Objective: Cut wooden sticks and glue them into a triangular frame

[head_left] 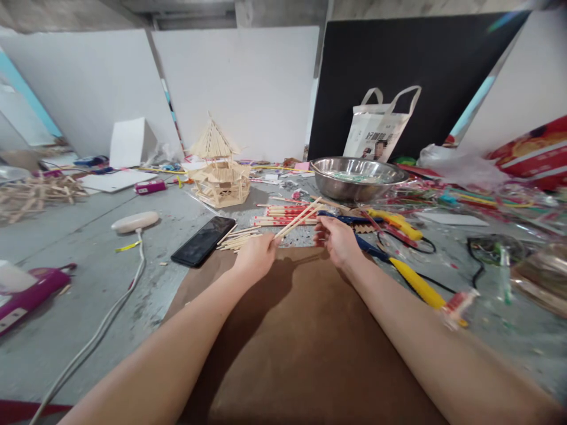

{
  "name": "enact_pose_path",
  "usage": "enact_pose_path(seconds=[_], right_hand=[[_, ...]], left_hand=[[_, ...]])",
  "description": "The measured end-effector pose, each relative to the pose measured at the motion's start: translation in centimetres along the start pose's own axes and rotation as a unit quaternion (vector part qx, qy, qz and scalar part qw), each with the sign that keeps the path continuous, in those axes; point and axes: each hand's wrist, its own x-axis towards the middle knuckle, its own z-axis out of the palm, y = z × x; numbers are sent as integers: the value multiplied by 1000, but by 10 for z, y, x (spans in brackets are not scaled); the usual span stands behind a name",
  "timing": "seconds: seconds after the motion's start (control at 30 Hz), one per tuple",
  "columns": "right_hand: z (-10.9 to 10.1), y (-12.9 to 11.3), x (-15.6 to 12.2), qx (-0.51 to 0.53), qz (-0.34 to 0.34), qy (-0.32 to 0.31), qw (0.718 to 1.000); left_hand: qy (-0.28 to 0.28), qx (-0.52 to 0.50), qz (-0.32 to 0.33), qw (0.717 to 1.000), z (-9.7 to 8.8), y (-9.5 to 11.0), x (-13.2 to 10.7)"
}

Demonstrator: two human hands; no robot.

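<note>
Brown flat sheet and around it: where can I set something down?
The brown flat sheet is bare between your forearms. Another patch, lightly specked, is grey surface between the thin white cable and the sheet's left edge. It's crowded beyond your right hand: blue-and-yellow tools, round silver metal bowl.

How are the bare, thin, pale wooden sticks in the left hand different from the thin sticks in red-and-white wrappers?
The bare, pale wooden sticks show plain wood, but the red-and-white wrapped sticks are partly covered. The bare sticks slant upward from the left hand, while the wrapped sticks lie on the grey surface. Both kinds are long, thin and straight.
</note>
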Motion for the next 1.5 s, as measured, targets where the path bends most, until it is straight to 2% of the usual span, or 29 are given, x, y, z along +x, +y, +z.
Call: enact_pose_path(seconds=[0.1, 0.17, 0.23, 0.27, 0.33, 0.43, 0.67, 0.8, 0.97, 1.07, 1.17, 1.33, 1.5], right_hand=[[-17, 2, 9, -172, -48, 53, 982], [-30, 2, 12, -408, -97, 82, 904], [-40, 2, 13, -578, -80, 80, 808], [-43, 2, 14, -623, -54, 73, 777], [-47, 3, 14, -664, -7, 59, 745], [-49, 6, 14, -679, 5, 53, 732], [-47, 14, 14, -682, -48, 78, 726], [-48, 13, 17, -670, -85, 112, 729], [-49, 5, 14, -634, -193, 194, 723], [-46, -1, 7, -624, -267, 205, 706], [-37, -5, 0, -632, -295, 174, 695], [-23, 1, -6, -670, -277, 86, 684], [-18, 15, -4, -691, -262, -1, 673]], left_hand=[[-12, 0, -10, 1000, 2, -2, 1], [-24, 2, -17, 1000, 4, -3, 2], [-32, 3, -24, 999, 6, -4, 3], [-34, 3, -27, 999, 7, -5, 3], [-36, 1, -28, 999, 8, -6, 4], [-43, 1, -26, 999, 7, -7, 5], [-33, 29, -40, 998, 3, -11, 3], [-26, 31, -50, 998, 2, -13, 4], [-26, 27, -69, 997, 4, -14, 5], [-24, 21, -74, 997, 5, -15, 5], [-16, 17, -104, 994, 3, -19, 6], [17, 0, -182, 983, -1, -31, 11], [49, -25, -173, 983, 2, -36, 15]])
